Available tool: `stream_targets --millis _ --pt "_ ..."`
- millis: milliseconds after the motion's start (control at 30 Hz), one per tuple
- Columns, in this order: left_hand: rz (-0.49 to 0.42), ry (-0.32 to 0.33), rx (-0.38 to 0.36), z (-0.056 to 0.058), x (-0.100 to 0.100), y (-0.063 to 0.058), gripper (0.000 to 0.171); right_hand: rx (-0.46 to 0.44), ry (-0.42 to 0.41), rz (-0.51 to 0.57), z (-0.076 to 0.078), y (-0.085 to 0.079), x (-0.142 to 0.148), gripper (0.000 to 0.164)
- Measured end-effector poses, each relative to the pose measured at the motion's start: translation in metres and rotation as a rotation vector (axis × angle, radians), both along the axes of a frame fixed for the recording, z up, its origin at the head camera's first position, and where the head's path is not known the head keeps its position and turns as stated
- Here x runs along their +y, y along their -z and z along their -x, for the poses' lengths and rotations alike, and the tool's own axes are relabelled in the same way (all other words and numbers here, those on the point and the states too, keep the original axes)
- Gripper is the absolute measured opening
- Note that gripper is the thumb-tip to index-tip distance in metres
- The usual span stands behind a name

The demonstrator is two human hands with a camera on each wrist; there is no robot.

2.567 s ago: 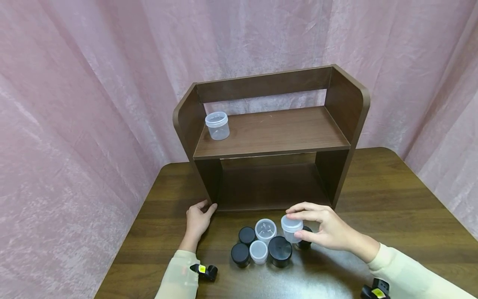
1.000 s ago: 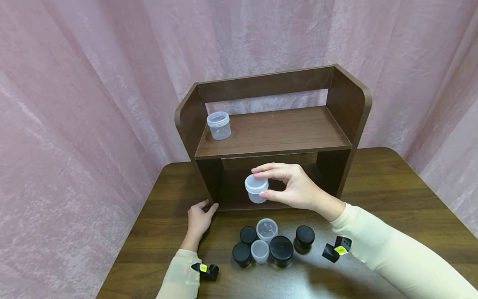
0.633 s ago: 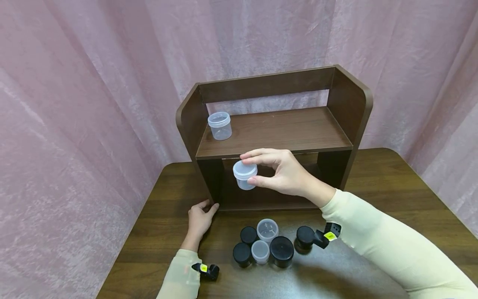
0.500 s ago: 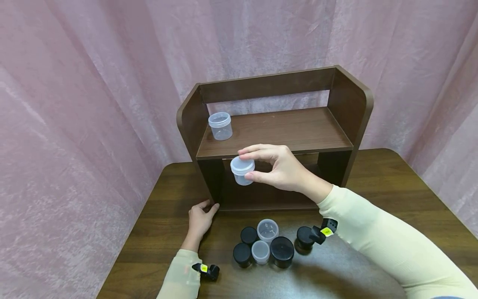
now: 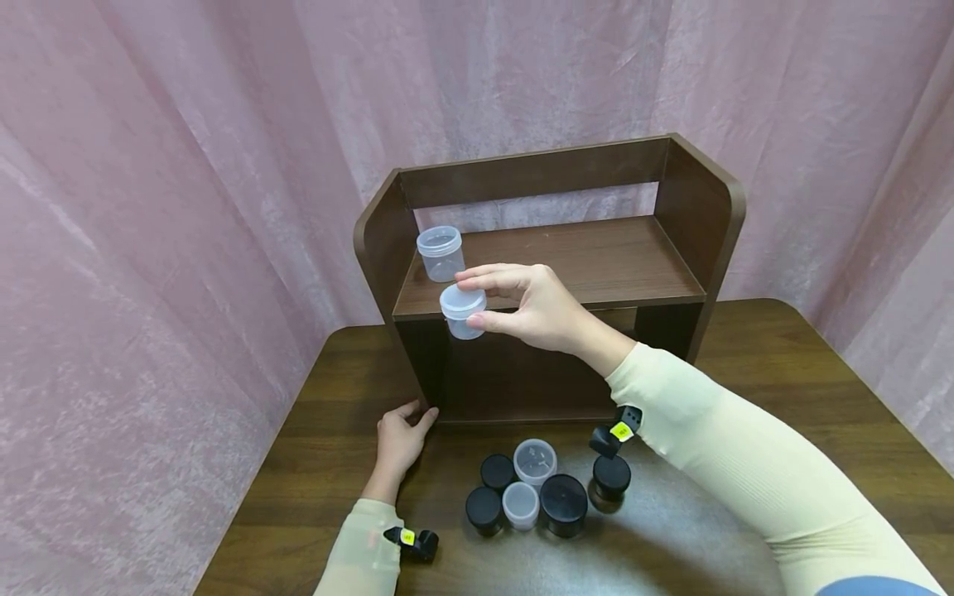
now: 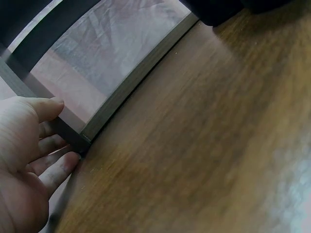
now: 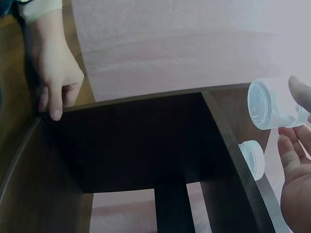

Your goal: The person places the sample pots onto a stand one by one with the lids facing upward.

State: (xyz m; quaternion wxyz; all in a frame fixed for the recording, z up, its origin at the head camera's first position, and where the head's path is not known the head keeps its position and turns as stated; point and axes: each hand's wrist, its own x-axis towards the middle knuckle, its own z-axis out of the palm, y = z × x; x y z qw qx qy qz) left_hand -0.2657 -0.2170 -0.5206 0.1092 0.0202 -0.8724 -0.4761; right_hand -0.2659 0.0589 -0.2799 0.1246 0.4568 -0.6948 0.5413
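Note:
My right hand pinches a small clear plastic jar with a frosted lid, thumb on the near side and fingers on the far side. It is held upright in front of the upper board's front edge, at the left end of the brown wooden shelf. On that board, at the left, stands another clear jar; it overlaps the held one's fingertips in the head view. My left hand grips the shelf's lower left front corner, its thumb and fingers around the side panel's edge in the left wrist view.
On the table before the shelf is a cluster of jars, with a large black-lidded jar, a frosted-lid jar and a wider clear-lidded jar among them. A separate black-lidded jar stands to the right. Pink curtains hang behind.
My right hand has lifted the clear jar off the table and carried it up and leftward to the upper board's height. My left hand has stayed at the shelf corner.

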Motion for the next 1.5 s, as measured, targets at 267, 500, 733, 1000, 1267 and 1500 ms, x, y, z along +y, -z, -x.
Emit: stream_targets --millis 267,500,733,1000,1267,1500 --pt "0.026 0.002 -0.008 -0.002 -0.001 0.001 0.055 -0.055 0.002 -0.037 0.016 -0.006 -0.012 0.039" --pt "0.004 0.015 -0.008 -0.004 -0.002 -0.002 0.055 -0.051 0.036 -0.078 0.025 -0.009 -0.019 0.038" --pt "-0.001 0.007 -0.002 -0.004 -0.004 0.001 0.055 -0.080 0.056 -0.080 0.031 -0.007 -0.027 0.038" --pt "-0.001 0.002 0.012 -0.005 -0.004 0.002 0.054 -0.066 0.140 -0.159 0.033 -0.010 -0.031 0.037" --pt "0.013 0.003 0.018 -0.005 -0.005 0.001 0.054 -0.038 0.180 -0.201 0.034 -0.013 -0.033 0.036" --pt "0.007 0.007 0.040 -0.006 -0.004 0.001 0.053 -0.073 0.174 -0.221 0.037 -0.014 -0.035 0.036"
